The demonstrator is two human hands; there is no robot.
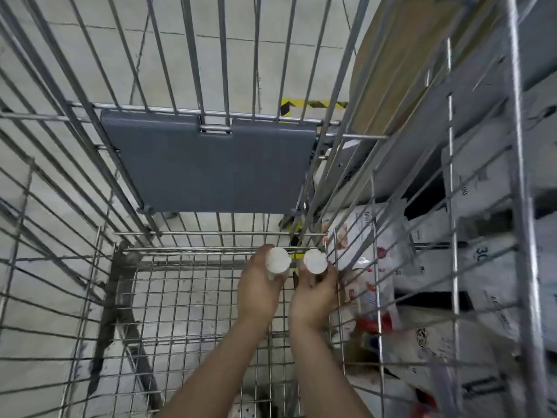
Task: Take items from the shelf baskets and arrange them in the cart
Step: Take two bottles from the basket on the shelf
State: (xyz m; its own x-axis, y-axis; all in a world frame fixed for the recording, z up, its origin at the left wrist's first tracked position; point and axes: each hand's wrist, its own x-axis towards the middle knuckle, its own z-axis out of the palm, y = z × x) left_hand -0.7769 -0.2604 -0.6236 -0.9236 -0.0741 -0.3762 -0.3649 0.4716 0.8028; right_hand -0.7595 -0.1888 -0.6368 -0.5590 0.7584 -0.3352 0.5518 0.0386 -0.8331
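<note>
Both my hands were curled round white-capped bottles, left hand [259, 289] gripping one bottle [277, 260] and right hand [313, 294] the other bottle [315, 261], low at frame centre above the wire cart [180, 297] floor.

White packages [494, 260] in the right-hand shelf baskets carry blurred print: the digits "30" on one, "00" on another farther back. All other lettering is illegible.

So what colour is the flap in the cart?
Dark grey flap, plain, seen in the head view.
</note>
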